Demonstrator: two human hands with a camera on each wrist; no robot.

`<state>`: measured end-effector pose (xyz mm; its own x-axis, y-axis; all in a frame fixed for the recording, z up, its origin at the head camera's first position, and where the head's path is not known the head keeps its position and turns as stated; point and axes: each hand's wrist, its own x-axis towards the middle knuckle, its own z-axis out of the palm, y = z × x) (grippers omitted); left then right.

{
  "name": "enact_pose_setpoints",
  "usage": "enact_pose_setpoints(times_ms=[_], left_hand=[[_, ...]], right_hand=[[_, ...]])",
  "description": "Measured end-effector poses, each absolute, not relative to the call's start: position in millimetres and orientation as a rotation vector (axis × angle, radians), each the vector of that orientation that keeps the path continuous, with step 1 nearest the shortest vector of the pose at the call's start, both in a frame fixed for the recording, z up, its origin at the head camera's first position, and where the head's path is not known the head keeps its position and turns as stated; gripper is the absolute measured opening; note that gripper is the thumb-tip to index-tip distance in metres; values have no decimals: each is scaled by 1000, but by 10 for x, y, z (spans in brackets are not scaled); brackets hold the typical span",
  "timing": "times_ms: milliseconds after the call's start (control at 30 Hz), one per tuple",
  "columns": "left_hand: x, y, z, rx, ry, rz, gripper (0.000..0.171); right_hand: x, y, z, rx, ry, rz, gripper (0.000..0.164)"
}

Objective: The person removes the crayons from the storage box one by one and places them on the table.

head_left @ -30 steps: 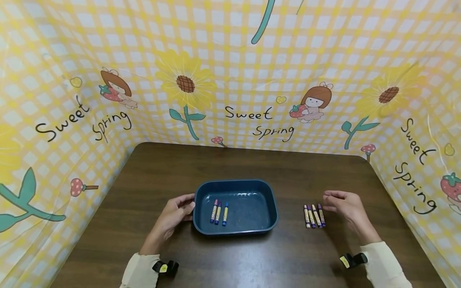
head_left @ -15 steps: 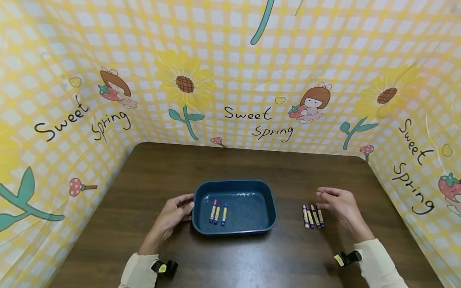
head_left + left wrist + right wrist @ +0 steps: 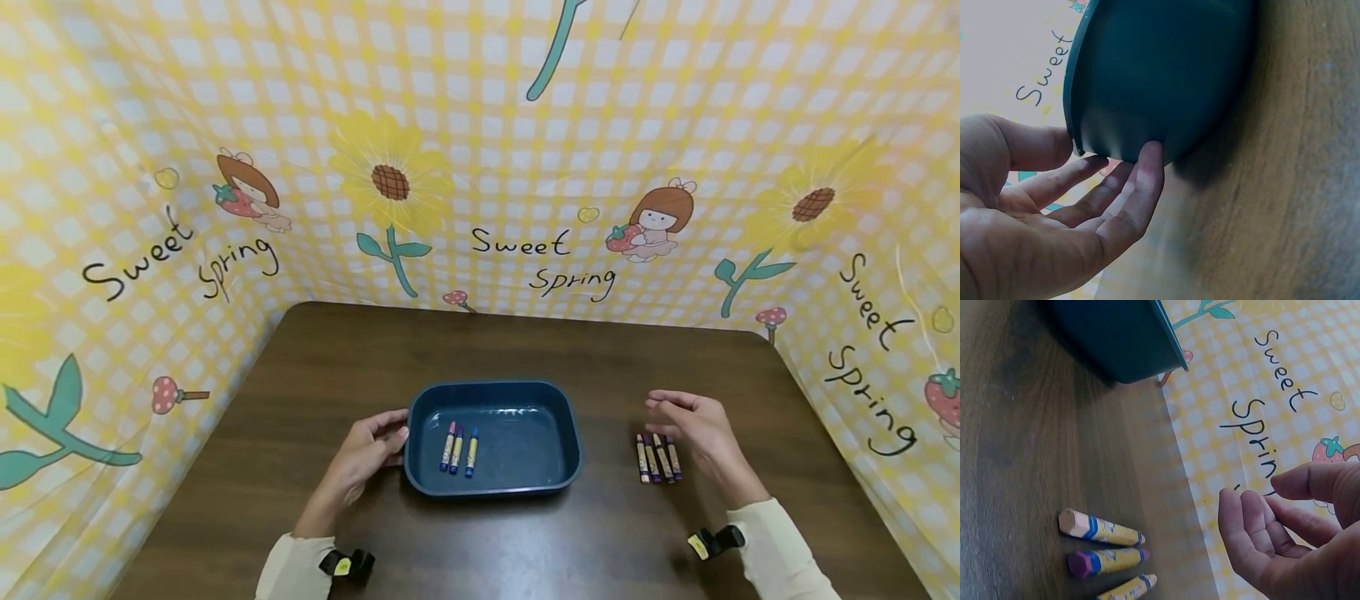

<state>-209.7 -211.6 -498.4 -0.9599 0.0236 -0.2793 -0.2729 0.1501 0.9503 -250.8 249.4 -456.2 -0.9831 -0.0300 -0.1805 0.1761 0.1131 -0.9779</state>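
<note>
Our loose, unladen right hand (image 3: 701,429) is nearer the four yellow-wrapped crayons (image 3: 663,458), just to its left on the brown table (image 3: 495,342), long axes pointing away from us; our left hand (image 3: 367,454) grips the blue rectangular tray (image 3: 517,446).

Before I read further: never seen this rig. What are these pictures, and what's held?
No robot here: a person works bare-handed, with left hand and right hand. The wide picture comes from a head-worn camera looking forward and down; the left wrist camera and right wrist camera give the other two close-ups. On the brown table sits a blue tray with three crayons inside; four crayons lie side by side right of it. The left hand grips the tray's left end. The right hand is by the four crayons, holding nothing.
</note>
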Motion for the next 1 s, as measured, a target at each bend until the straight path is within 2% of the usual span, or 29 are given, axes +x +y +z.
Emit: enact_pose_setpoints(times_ms=[433, 833, 1000], left_hand=[[-2076, -2099, -4978, -250, 2194, 1903, 36], [-2089, -2121, -4959, -231, 2207, 1884, 37], [-2089, -2104, -4966, -245, 2210, 1887, 37]], right_hand=[[-2550, 2407, -4563, 128, 2148, -2016, 44], [-2626, 2156, -4486, 105, 2060, -2079, 30], [-2636, 1990, -4426, 24, 2027, -2102, 33]])
